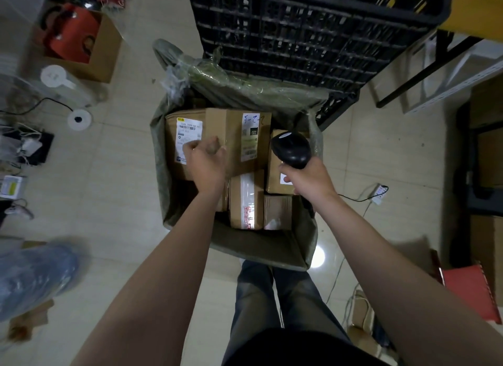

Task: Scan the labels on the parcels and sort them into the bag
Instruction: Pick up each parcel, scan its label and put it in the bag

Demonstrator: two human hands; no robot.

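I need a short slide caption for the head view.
Left hand rests on the large parcel in the bag; right hand holds the scanner.

Head-worn wide-angle camera looks almost straight down past the person's own legs [272, 297] onto the open bag [245, 243] on the tiled floor [109, 188] — close, within arm's reach, both forearms [163, 270] stretching from the bottom edge — with a black crate [313, 25] along the top.

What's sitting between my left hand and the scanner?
Head view: the large cardboard box, with its green-and-white label, spans the gap between left hand and barcode scanner.
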